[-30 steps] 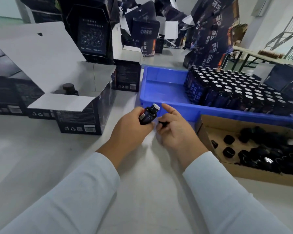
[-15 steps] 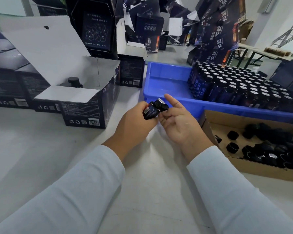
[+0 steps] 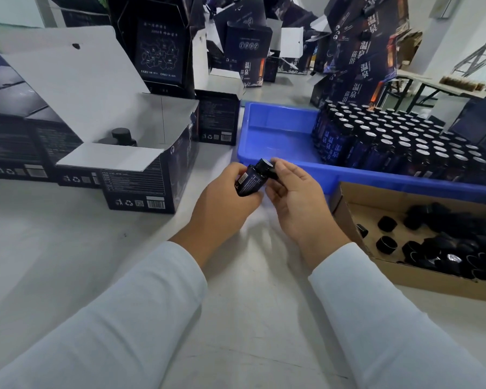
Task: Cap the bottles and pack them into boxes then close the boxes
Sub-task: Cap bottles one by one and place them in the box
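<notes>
Clearly the capping step is in hand: beside the one blue tray (image 3: 278,130), which carries too many uncapped bottles (image 3: 399,144) to count, the left hand (image 3: 222,203) grips a single bottle (image 3: 250,179) tilted above the table while the right hand (image 3: 298,195) pinches its cap (image 3: 264,165). Next, I judge, comes seating it and packing it into the open box (image 3: 141,164), where two capped bottles (image 3: 118,137) show.
</notes>
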